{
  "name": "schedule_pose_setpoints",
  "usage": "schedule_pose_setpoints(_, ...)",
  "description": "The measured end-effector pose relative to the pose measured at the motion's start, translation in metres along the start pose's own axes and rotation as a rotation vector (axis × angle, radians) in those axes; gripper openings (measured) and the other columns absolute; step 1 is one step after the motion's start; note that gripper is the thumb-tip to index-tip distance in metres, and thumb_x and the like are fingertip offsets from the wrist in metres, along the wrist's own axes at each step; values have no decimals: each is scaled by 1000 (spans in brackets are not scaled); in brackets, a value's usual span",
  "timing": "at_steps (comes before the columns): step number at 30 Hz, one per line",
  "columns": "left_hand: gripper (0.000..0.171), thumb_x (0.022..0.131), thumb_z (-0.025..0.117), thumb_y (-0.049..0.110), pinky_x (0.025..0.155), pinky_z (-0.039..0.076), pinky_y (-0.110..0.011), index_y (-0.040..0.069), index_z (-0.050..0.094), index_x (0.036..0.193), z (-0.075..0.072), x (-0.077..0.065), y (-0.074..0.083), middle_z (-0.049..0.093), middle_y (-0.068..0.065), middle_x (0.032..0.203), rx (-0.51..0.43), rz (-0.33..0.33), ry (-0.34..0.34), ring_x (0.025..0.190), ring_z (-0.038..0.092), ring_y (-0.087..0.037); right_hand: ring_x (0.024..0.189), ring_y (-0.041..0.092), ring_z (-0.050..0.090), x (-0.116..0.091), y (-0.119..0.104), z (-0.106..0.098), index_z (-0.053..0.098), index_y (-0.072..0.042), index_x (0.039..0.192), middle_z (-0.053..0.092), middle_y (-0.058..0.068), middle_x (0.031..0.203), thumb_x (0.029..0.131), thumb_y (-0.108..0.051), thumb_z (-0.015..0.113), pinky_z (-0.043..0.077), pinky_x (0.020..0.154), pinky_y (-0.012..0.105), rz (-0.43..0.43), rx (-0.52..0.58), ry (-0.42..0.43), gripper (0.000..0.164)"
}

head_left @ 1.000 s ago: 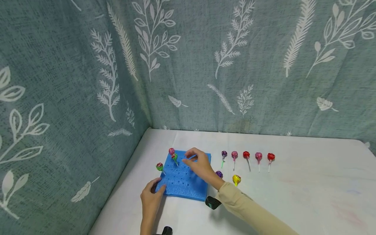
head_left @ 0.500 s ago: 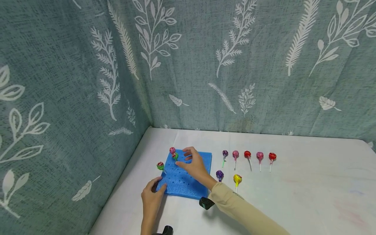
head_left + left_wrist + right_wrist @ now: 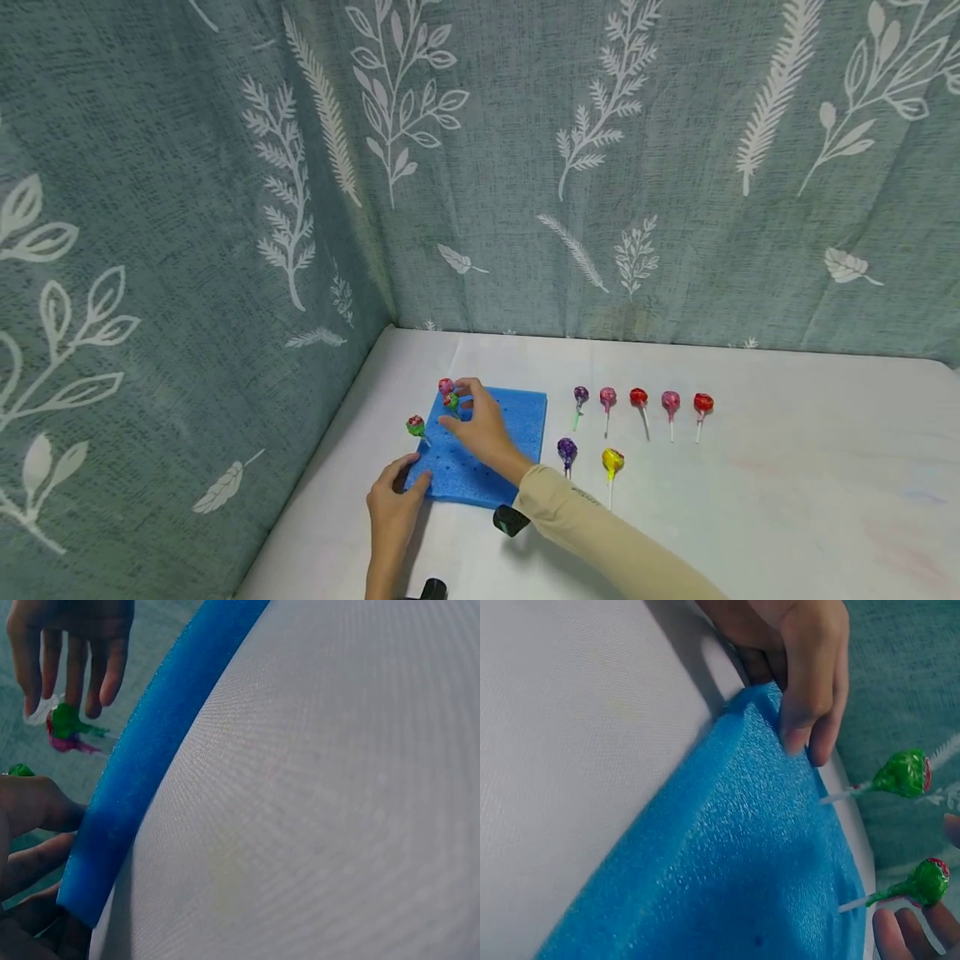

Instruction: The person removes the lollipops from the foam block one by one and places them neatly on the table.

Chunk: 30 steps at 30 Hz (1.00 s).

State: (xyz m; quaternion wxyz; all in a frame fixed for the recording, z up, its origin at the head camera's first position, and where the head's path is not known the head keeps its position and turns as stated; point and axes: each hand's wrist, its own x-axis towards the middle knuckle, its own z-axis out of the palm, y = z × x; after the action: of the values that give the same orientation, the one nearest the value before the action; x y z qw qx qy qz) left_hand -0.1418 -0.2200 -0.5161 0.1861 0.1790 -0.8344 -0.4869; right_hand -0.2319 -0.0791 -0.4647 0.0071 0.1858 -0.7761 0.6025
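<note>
In the head view my left hand point(image 3: 393, 504) grips the near-left corner of a blue foam board point(image 3: 517, 425) with small holes. The right wrist view shows its thumb on the top face. My right hand point(image 3: 483, 429) reaches over the board, thumb and fingers spread around a green-and-red lollipop point(image 3: 928, 882) stuck in it. Its fingertips are close to the candy; the thumb stands apart. A pink lollipop point(image 3: 446, 386) is just behind. Another green lollipop point(image 3: 904, 774) stands tilted at the board's left edge, near the left hand.
Right of the board lies a row of lollipops on the white table point(image 3: 787, 467): purple point(image 3: 581, 396), pink point(image 3: 607, 396), red point(image 3: 638, 397) and others. A purple lollipop point(image 3: 567, 451) and a yellow one point(image 3: 612, 460) lie nearer. A patterned curtain point(image 3: 510, 167) borders the table.
My right hand has moved left across the board to the green lollipop near the pink one. The left hand keeps its grip on the corner.
</note>
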Motion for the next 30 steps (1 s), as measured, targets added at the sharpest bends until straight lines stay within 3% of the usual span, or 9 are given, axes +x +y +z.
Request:
schedule_pose_setpoints(7, 34, 80, 72, 7, 95, 47, -42, 2, 66, 113, 0, 1, 0, 62, -17, 117, 5, -1, 9, 111, 58, -32, 99, 29, 55, 2, 1, 7, 53, -4, 123, 54, 13, 108, 84, -7, 70, 50, 83, 45, -86, -28, 13, 43)
schedule_pose_setpoints(17, 34, 81, 71, 9, 95, 47, -43, 3, 66, 114, 1, 0, -1, 62, -17, 117, 18, -15, 8, 110, 58, -32, 102, 29, 55, 3, 7, 12, 59, -7, 104, 57, 7, 107, 83, -4, 69, 48, 87, 42, -67, -74, 6, 23)
schedule_pose_setpoints(26, 35, 81, 71, 9, 96, 46, -43, 3, 66, 115, 1, -1, 0, 62, -18, 118, 7, -12, 2, 112, 57, -33, 102, 24, 56, 3, 8, 18, 56, -4, 113, 60, 7, 108, 82, -3, 70, 49, 87, 41, -78, -95, 24, 34)
schedule_pose_setpoints(30, 35, 81, 71, 9, 96, 46, -43, 3, 66, 115, 0, -1, 1, 61, -17, 118, 2, -12, -1, 113, 57, -33, 96, 24, 56, 3, 9, 20, 57, -1, 108, 59, 8, 103, 80, 0, 70, 50, 85, 41, -105, -73, 46, 30)
